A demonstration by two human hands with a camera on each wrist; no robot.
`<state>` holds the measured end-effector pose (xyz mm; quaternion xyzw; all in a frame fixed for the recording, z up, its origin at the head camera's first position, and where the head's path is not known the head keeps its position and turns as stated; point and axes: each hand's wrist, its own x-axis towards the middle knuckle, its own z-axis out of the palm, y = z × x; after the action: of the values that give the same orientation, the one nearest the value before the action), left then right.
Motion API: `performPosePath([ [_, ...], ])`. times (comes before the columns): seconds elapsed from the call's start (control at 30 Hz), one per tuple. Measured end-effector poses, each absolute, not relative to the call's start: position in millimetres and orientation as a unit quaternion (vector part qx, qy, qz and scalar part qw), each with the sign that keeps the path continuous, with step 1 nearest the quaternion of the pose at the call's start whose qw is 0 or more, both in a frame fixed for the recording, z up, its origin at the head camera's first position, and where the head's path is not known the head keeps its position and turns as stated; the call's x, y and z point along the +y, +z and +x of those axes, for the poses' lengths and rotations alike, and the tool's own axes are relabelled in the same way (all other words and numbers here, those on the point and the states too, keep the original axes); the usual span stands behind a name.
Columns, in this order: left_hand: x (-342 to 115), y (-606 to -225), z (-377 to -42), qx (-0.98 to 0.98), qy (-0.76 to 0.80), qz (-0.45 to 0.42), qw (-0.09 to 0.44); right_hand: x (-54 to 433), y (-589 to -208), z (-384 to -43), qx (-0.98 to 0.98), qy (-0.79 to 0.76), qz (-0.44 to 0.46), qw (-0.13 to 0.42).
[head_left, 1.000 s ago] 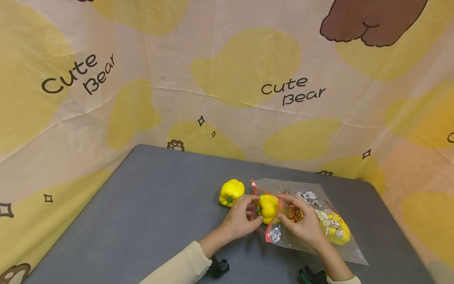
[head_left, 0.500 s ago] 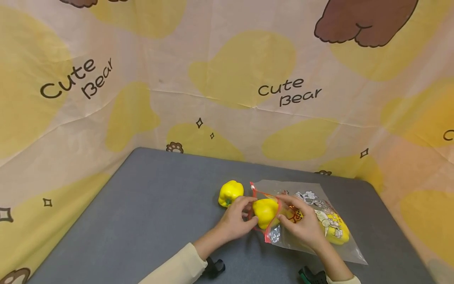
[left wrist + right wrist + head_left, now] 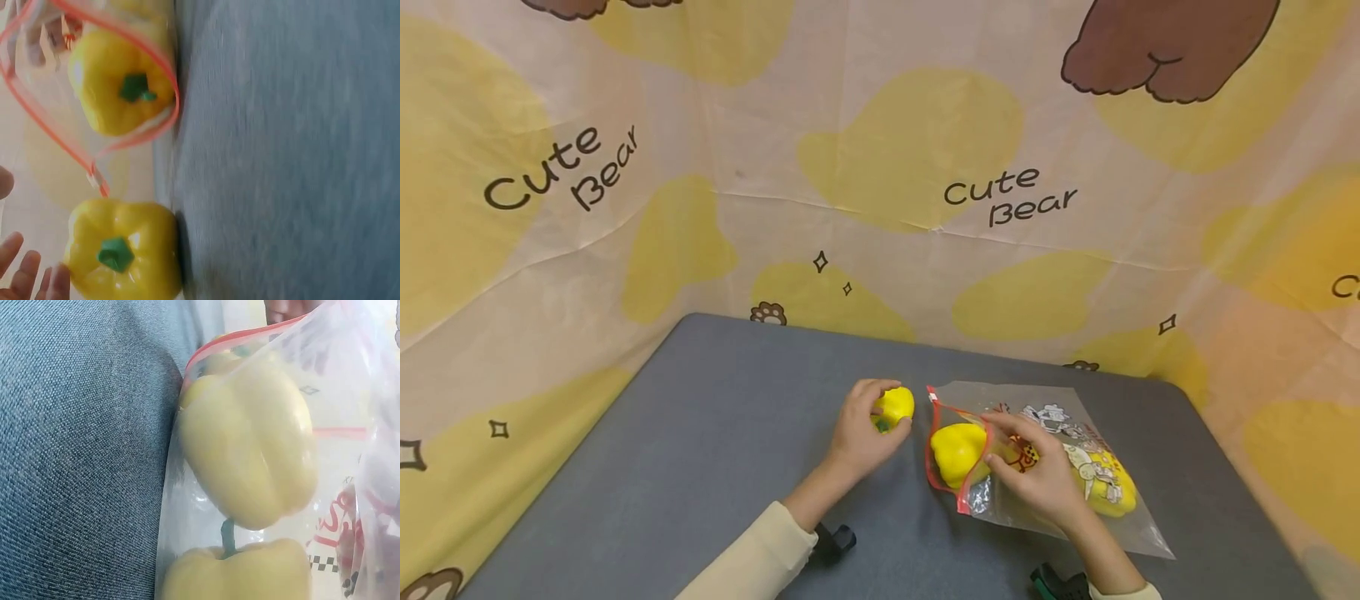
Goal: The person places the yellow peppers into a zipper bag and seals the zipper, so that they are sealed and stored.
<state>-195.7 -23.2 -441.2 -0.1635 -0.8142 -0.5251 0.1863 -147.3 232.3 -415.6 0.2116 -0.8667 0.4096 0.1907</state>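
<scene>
Fingers parted, your left hand [image 3: 859, 433] curves round the loose yellow pepper [image 3: 901, 406] on the worktop [image 3: 730, 467], left of the clear bag [image 3: 1062, 421] your right hand [image 3: 1043, 473] grips, whose mouth, should that hold slacken, could sag and spill the bagged pepper [image 3: 958, 454].

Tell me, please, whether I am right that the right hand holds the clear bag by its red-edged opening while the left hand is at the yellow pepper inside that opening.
Not quite: the left hand is at the yellow pepper outside the bag, as the head view shows. The right hand does hold the bag by its red-edged opening.
</scene>
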Motion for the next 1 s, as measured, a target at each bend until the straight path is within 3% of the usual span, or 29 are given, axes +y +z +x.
performPosePath([
  [0.43, -35.7, -446.9, -204.6, -0.863, -0.469, -0.092, 0.161, 231.7, -415.7, -146.3, -0.867, 0.408, 0.211, 0.191],
  [1.0, -30.3, -456.6, -209.8, -0.884, -0.461, -0.006, 0.080, 229.8, -416.4, -147.0, -0.863, 0.414, 0.220, 0.188],
])
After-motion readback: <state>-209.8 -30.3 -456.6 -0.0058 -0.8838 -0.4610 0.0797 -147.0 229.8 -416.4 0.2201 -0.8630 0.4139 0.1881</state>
